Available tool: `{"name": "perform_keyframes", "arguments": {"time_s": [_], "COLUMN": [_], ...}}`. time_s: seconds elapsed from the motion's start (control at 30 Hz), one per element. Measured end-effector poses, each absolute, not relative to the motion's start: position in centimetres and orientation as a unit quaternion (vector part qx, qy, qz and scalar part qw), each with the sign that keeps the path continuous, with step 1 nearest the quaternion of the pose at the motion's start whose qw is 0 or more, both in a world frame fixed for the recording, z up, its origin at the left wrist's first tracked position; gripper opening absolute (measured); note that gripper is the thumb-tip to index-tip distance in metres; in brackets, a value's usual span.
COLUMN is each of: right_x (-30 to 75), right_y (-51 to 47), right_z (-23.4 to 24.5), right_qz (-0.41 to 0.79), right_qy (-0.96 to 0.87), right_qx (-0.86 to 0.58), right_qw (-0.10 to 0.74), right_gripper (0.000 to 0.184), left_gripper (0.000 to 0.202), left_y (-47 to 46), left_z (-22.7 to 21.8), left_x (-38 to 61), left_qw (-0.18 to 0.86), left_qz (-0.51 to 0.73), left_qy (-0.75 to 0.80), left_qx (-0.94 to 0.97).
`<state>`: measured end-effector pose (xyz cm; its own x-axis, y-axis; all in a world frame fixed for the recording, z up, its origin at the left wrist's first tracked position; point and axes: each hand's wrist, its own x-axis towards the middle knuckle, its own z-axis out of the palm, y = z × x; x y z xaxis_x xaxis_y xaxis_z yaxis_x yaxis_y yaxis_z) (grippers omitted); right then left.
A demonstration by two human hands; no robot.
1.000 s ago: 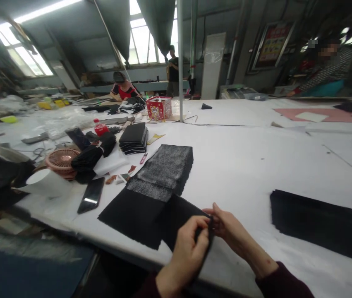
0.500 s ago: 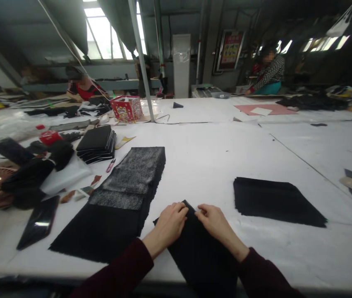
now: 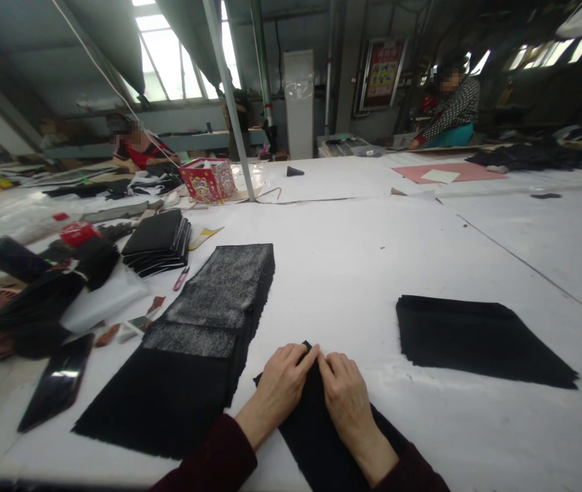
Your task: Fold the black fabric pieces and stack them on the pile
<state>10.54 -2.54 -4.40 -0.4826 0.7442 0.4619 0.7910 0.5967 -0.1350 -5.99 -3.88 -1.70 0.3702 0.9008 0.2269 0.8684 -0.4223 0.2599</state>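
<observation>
A black fabric piece (image 3: 314, 427) lies at the front of the table, its narrow far end under both my hands. My left hand (image 3: 281, 379) grips that end from the left, thumb and forefinger pressed together on the edge. From the right, my right hand (image 3: 349, 396) pinches the same edge, its fingertips almost touching the left ones. To the left spreads a stack of black fabric (image 3: 167, 396), with a speckled grey section (image 3: 219, 290) at its far end. A separate stack of black fabric pieces (image 3: 480, 342) rests on the right.
Pink thread snips (image 3: 180, 279), a dark phone (image 3: 57, 383) and a folded black stack (image 3: 154, 236) lie on the left of the white table (image 3: 332, 273). A red patterned box (image 3: 208, 181) stands by a metal pole (image 3: 232, 102). People work at the far tables.
My right hand has moved left and closer to the left hand, onto the far end of the fabric. The view has shifted slightly.
</observation>
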Motion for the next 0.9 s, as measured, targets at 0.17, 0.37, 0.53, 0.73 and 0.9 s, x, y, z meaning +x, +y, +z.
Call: {"name": "perform_keyframes", "arguments": {"time_s": [0.17, 0.37, 0.53, 0.73, 0.9], "right_x": [10.3, 10.3, 10.2, 10.2, 10.3], "right_y": [-2.7, -2.7, -2.7, -2.7, -2.6], "right_z": [-4.4, -4.5, -4.4, -4.4, -4.5], "right_qz": [-0.045, -0.042, -0.042, -0.046, -0.046], "right_qy": [-0.868, -0.87, -0.87, -0.87, -0.872], "right_qx": [-0.436, -0.433, -0.433, -0.435, -0.433], "right_qw": [0.235, 0.232, 0.231, 0.227, 0.226], "right_gripper": [0.037, 0.037, 0.037, 0.033, 0.032], "left_gripper": [0.045, 0.045, 0.045, 0.042, 0.038], "left_y": [-3.9, -3.8, -3.7, -3.4, -2.8], "left_z": [-2.1, -2.4, -2.3, -1.7, 0.0], "left_x": [-6.1, -6.1, -6.1, -6.4, -7.4], "left_qw": [0.045, 0.057, 0.075, 0.07, 0.002], "left_qz": [0.191, 0.2, 0.2, 0.185, 0.154], "left_qy": [0.544, 0.554, 0.562, 0.565, 0.594], "left_qx": [0.816, 0.806, 0.799, 0.801, 0.79]}}
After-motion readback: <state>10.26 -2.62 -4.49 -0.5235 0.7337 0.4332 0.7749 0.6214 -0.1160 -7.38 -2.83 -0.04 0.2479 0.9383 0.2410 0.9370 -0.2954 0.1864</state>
